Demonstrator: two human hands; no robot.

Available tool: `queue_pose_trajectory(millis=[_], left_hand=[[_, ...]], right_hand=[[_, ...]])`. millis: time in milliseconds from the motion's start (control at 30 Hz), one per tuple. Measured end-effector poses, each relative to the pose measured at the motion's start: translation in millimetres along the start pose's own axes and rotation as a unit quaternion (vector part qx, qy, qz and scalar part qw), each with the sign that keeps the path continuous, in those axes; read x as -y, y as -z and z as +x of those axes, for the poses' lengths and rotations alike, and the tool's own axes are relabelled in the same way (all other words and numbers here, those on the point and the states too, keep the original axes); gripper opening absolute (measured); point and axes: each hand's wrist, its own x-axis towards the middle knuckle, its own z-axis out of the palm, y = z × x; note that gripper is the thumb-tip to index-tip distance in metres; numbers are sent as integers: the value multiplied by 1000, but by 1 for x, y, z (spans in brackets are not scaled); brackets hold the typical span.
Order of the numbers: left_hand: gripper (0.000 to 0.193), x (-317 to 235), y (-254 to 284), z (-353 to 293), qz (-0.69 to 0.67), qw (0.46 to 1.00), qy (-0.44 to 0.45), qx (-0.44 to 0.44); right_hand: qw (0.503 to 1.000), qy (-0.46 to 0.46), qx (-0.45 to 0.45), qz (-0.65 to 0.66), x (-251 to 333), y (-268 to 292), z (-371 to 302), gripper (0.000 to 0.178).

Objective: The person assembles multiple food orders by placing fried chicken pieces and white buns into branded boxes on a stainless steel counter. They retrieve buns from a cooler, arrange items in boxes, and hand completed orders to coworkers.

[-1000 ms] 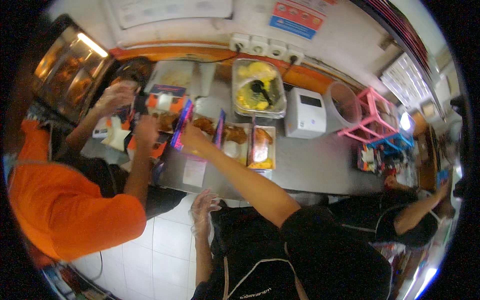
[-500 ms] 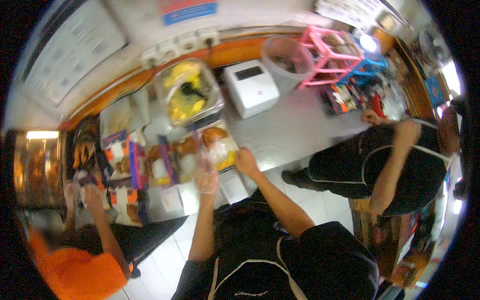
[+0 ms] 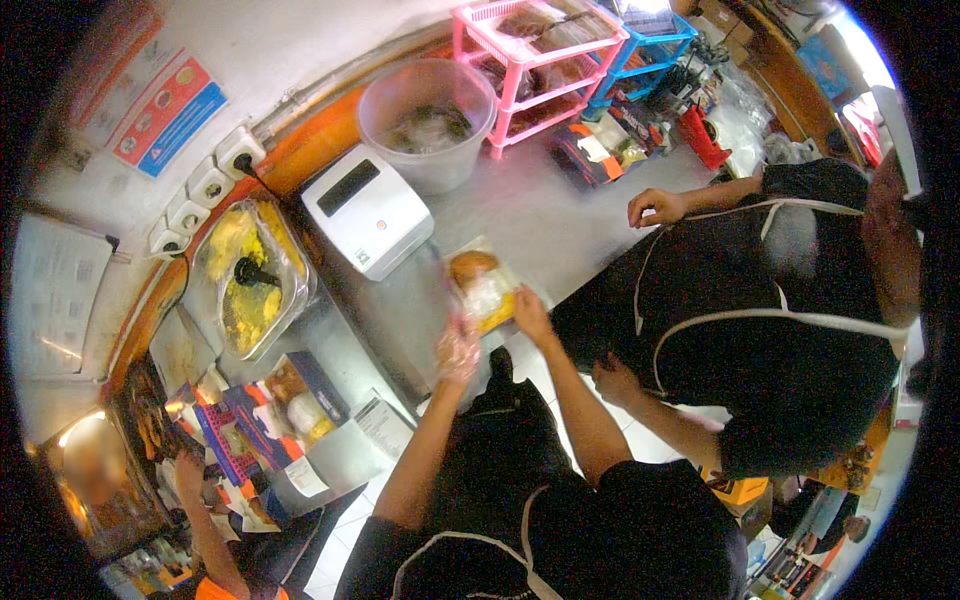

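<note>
Between my two hands is an open food box point(image 3: 490, 299) holding a browned piece of food, a pale wrapped portion and something yellow. My left hand point(image 3: 457, 350), in a clear plastic glove, grips its left side, though motion blurs the fingers. The bare fingers of my right hand point(image 3: 531, 312) are closed on the box's right edge. The box is held near the front edge of the metal table point(image 3: 500, 215), in front of a white label printer point(image 3: 367, 212).
Left stand more filled food boxes point(image 3: 300, 405), a paper slip point(image 3: 380, 428) and a tray of yellow food point(image 3: 240, 320). Behind are a clear bucket point(image 3: 430, 165), pink rack point(image 3: 508, 100) and blue rack point(image 3: 655, 58). Co-workers' hands show at right point(image 3: 655, 206) and left point(image 3: 188, 475).
My view has turned to the right. Both hands have carried the food box rightward, away from the other boxes and past the printer's front.
</note>
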Motion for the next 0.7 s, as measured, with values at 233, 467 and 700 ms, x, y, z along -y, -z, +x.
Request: queue_pose_trajectory(millis=[233, 467, 700], left_hand=[[31, -88, -122, 105, -93, 979, -167, -67], [71, -112, -40, 39, -248, 945, -197, 84], [31, 62, 130, -184, -120, 911, 25, -393]], right_hand=[[915, 121, -98, -372, -117, 109, 138, 33], [958, 100, -246, -107, -67, 145, 135, 39], [974, -52, 198, -93, 119, -64, -176, 61]])
